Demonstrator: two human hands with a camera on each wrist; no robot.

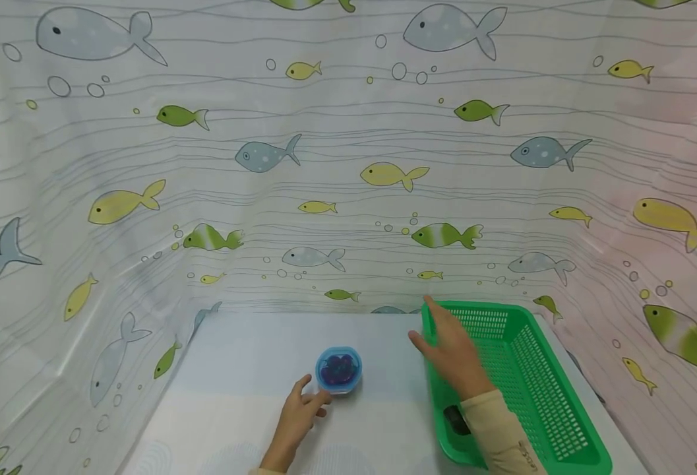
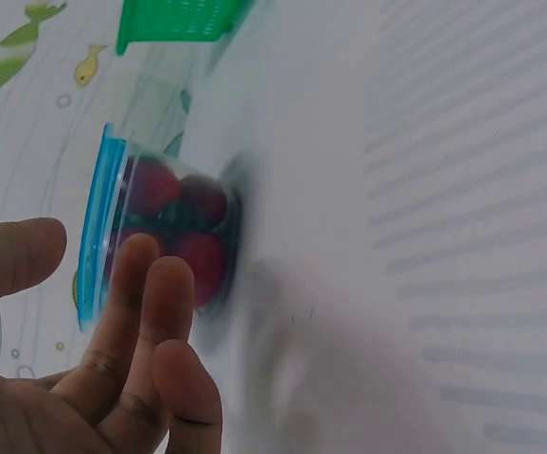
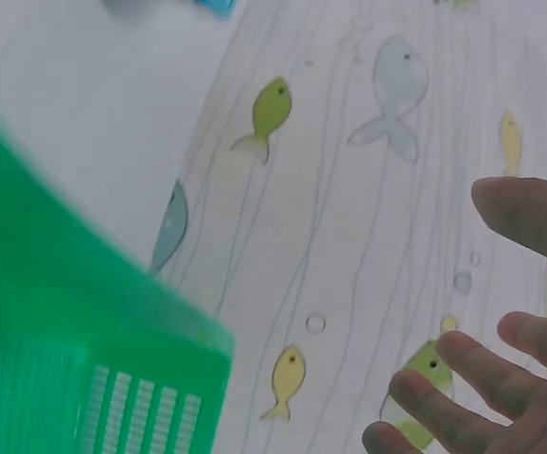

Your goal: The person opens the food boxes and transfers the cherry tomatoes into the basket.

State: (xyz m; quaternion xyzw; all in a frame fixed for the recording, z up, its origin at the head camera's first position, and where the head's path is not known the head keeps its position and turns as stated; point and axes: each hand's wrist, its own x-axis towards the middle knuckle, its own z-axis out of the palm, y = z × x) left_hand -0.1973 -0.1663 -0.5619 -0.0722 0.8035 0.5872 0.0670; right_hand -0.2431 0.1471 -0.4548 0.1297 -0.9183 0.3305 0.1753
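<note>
Both hands free, one beside a lidded tub and the other above a basket.
A small clear plastic tub with a light-blue lid (image 1: 339, 389), dark reddish-purple round pieces (image 2: 202, 268) inside, stands upright on the white worktop (image 1: 229, 382), left of the green perforated plastic basket (image 1: 520, 389). The person's left hand (image 1: 301, 410) is at its near left side, grip released, fingers loosely bent; whether a fingertip touches the tub, I cannot tell. The right hand (image 1: 455, 356), in a beige sleeve (image 1: 499, 429), is over the basket's left rim, its grip likewise released, thumb held apart. White fish-printed sheeting (image 1: 348, 224) rises behind.
</note>
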